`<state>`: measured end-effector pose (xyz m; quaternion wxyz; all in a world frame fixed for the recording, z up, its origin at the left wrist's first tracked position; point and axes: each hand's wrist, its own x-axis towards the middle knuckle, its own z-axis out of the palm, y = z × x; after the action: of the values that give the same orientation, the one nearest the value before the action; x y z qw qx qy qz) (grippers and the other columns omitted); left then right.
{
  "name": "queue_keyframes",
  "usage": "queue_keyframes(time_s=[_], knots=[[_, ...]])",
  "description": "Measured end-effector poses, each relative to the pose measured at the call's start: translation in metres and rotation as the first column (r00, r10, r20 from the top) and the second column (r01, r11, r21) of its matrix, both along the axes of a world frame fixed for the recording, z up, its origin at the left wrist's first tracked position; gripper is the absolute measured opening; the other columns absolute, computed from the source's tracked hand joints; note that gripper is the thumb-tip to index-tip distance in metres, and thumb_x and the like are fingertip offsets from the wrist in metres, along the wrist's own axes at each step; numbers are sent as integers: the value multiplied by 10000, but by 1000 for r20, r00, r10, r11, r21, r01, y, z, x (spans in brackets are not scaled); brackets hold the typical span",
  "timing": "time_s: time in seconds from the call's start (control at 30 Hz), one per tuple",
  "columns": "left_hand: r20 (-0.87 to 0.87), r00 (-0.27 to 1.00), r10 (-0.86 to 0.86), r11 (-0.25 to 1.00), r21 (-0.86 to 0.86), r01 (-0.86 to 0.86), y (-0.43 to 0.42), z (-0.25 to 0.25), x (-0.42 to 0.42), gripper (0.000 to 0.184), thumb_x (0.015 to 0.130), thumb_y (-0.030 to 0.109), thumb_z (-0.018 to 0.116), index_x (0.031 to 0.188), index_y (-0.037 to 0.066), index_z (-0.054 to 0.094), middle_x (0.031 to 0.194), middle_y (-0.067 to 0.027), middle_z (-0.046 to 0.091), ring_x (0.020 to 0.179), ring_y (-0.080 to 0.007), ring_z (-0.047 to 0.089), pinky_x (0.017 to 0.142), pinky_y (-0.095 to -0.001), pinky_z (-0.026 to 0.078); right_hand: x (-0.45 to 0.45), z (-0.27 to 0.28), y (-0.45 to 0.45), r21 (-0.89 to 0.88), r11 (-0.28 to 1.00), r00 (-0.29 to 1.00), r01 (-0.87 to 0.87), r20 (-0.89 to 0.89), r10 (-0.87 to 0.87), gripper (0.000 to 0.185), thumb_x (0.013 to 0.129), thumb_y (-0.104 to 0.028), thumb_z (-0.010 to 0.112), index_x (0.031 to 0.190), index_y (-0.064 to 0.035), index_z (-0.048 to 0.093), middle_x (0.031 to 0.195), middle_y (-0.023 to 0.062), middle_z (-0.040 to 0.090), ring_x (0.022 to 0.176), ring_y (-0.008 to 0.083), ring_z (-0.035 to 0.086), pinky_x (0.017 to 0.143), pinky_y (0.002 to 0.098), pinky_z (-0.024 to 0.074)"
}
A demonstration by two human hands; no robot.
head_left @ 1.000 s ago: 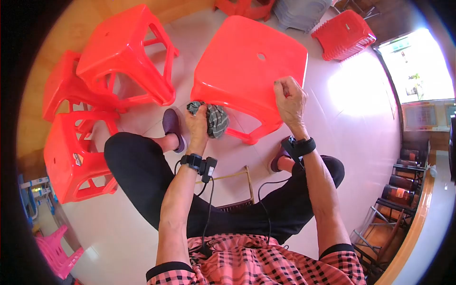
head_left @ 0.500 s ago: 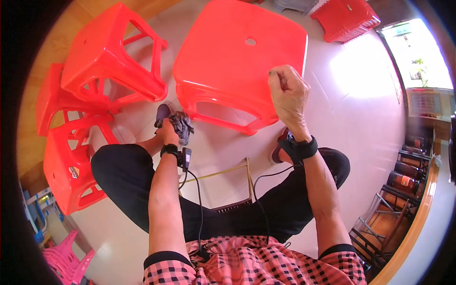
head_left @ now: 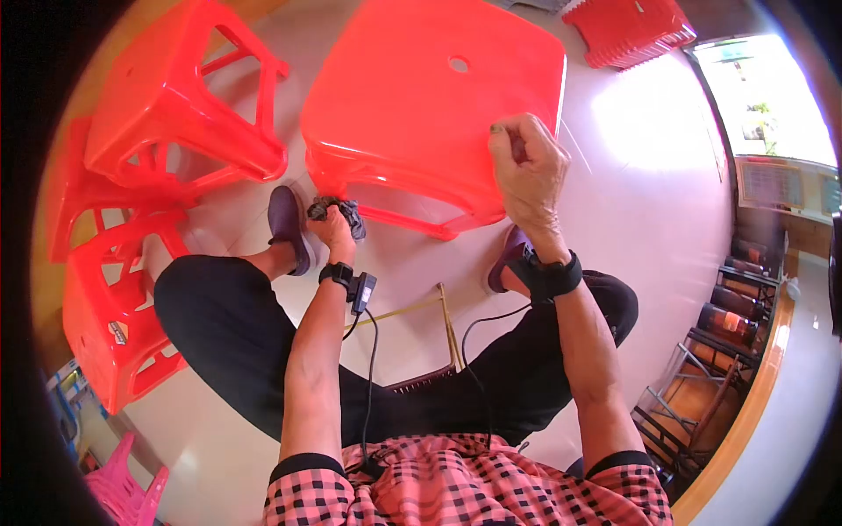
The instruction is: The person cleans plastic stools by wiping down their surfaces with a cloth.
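Clutching 1 cloth are left fingers; right fingers curl closed by 1 stool.

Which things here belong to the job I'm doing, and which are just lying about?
In the job, it seems:
crumpled cloth, in the left hand
nearest red stool, by the right hand

Just about:
three red stools at left
stacked red stools
pink plastic stools

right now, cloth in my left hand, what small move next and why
Probably press the cloth to the stool's near left leg: the left hand holds it bunched close by, and the right hand is at the seat's right edge, seemingly placed to steady it.
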<state>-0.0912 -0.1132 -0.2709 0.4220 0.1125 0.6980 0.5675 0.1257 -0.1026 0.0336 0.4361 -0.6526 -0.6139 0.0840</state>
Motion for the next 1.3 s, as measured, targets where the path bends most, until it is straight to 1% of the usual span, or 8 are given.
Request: queue_keyframes(time_s=[0.13,0.2,0.3,0.4,0.5,0.77,1.17,1.3], knots=[[-38,955,-294,946,129,297,-26,-64,26,357,772,132,609,1080,0,485,917,-138,634,762,-240,634,668,-360,525,3,1,0,-1,1000,1000,-11,4,11,66,788,-91,657,773,-50,607,703,67,614,568,158,610,539,286,470],[-146,873,-465,877,56,477,-44,45,86,250,759,96,578,984,26,494,884,-106,605,772,-220,601,674,-344,504,3,3,0,16,1000,1000,-7,17,7,63,787,-91,655,774,-52,607,707,69,617,570,163,612,539,289,471],[-661,654,-369,845,54,532,-64,9,157,231,756,95,570,963,37,484,857,-81,553,817,-193,553,712,-340,476,6,1,1,38,999,999,-9,43,7,57,785,-91,652,777,-54,609,716,73,623,574,172,616,542,295,474],[-284,879,-382,895,123,428,-65,15,154,173,775,114,582,913,38,512,839,-39,515,812,-152,513,712,-317,449,7,2,-2,24,1000,1000,-11,6,11,50,784,-89,651,784,-57,612,723,75,629,579,176,620,548,297,478],[163,730,-664,748,145,648,-64,13,98,335,752,113,611,1057,27,503,951,-102,571,828,-201,555,733,-361,463,6,4,-1,20,1000,1000,-17,-1,17,45,786,-89,650,788,-59,616,724,74,629,581,175,621,551,295,480],[107,972,209,977,-70,-203,-38,-6,-16,459,755,179,664,1111,-53,491,1044,-128,608,896,-234,599,824,-364,494,7,2,-1,24,1000,1000,-17,24,16,36,789,-76,646,778,-60,616,711,62,627,580,151,617,541,284,475],[216,916,-337,941,73,329,-56,-58,39,255,850,225,556,984,18,621,946,-56,627,855,-143,614,768,-331,514,3,0,0,25,1000,1000,-1,16,1,77,781,-113,666,774,-68,604,711,70,625,580,205,617,540,314,471],[587,776,-230,973,141,182,-80,-35,125,190,873,190,514,948,50,617,883,-53,634,752,-146,620,723,-325,528,3,1,1,44,999,999,-1,51,-1,71,778,-110,665,777,-69,606,719,68,625,574,205,614,542,314,471]])
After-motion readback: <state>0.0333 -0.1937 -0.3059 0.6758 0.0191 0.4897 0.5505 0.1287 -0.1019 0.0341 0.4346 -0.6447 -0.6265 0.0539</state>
